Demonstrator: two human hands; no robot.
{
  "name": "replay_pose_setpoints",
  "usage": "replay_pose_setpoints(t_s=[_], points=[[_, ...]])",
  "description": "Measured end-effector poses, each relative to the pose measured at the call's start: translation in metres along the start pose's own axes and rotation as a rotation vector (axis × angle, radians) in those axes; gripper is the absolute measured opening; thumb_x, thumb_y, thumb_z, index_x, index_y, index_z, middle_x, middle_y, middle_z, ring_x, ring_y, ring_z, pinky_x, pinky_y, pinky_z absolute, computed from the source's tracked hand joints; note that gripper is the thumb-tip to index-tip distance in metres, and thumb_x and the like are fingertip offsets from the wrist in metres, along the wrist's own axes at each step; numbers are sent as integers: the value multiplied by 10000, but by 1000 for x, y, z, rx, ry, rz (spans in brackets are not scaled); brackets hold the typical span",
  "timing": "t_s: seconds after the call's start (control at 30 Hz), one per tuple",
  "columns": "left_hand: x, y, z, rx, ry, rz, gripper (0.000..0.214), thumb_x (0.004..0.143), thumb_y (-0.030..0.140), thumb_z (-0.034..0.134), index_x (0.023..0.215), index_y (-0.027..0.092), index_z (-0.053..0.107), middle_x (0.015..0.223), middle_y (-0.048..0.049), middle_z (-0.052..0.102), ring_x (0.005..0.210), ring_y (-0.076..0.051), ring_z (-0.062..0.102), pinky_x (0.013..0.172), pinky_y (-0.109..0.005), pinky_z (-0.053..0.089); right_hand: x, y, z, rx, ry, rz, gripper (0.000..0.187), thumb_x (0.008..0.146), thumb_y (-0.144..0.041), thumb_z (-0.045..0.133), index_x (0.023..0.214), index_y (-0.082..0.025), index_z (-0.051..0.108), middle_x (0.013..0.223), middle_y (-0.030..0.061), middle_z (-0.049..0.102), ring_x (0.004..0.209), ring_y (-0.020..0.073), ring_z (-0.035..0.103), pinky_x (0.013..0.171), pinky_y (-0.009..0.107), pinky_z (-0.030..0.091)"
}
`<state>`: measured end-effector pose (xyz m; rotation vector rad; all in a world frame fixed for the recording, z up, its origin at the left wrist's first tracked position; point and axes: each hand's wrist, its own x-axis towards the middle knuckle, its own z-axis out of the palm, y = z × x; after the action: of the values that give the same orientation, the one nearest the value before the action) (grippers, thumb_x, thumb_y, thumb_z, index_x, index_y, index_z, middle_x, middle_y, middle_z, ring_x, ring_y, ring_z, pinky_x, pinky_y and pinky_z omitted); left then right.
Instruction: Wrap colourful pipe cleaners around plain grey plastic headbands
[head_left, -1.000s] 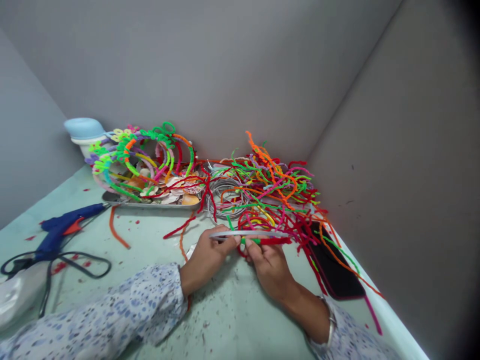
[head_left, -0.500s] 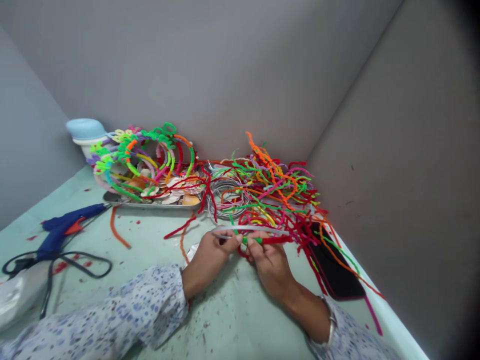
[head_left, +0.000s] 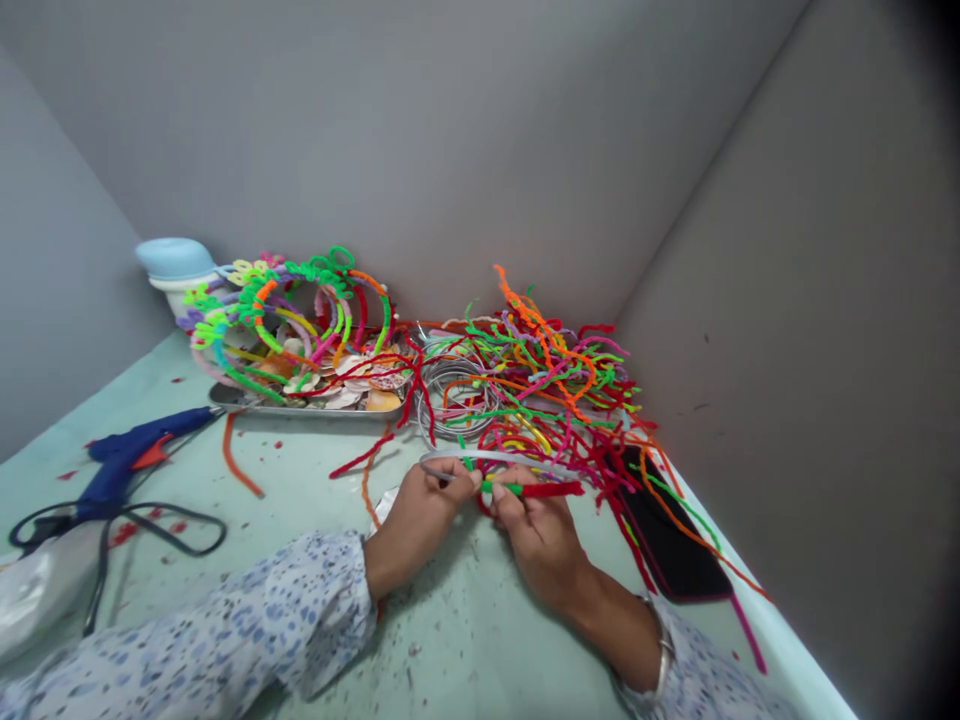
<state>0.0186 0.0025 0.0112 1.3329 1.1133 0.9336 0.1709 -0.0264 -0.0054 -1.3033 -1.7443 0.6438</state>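
A thin grey headband (head_left: 517, 457) is held between both hands over the near edge of the pile. Red pipe cleaner (head_left: 553, 490) is wound round its lower arm at the right, with a green stretch beside it. My left hand (head_left: 420, 515) pinches the bare grey part, just left of the green winding. Fingers of my right hand (head_left: 541, 540) are closed on the green pipe cleaner (head_left: 511, 488), close to the left fingertips. A short green end sticks up between the hands. Part of the band is hidden behind the fingers.
Behind lie a heap of coloured pipe cleaners (head_left: 555, 350), a wire coil (head_left: 454, 395) and a metal tray (head_left: 315, 411) of shells with finished headbands (head_left: 300, 290) on it. A blue glue gun (head_left: 120, 465) with cord lies left, a black phone (head_left: 671, 545) right.
The right end of the headband has tipped slightly downward, showing more of the red winding's end. Both hands keep their grip in nearly the same place.
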Motion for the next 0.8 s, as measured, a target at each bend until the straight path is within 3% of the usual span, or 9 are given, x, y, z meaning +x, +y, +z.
replay_pose_setpoints(t_s=[0.23,0.47,0.8], points=[[-2,0,1,-19,10,2,298,783,345,601,568,183,474,514,51,383,506,-106,324,496,-248,235,1,-3,-1,-24,29,-8,203,897,-285,446,792,-192,593,687,18,600,682,184,570,672,293,430],[-2,1,2,-22,-11,75,202,800,307,587,652,170,577,667,11,576,667,-143,495,633,-253,362,2,-2,2,-2,36,33,234,911,-288,450,759,-203,607,699,18,639,665,177,576,691,296,439],[-2,4,2,-22,-3,18,233,784,294,578,582,177,569,589,20,551,599,-138,483,584,-252,363,-1,1,4,22,13,21,265,929,-281,446,754,-213,633,665,5,635,641,170,575,656,276,445]])
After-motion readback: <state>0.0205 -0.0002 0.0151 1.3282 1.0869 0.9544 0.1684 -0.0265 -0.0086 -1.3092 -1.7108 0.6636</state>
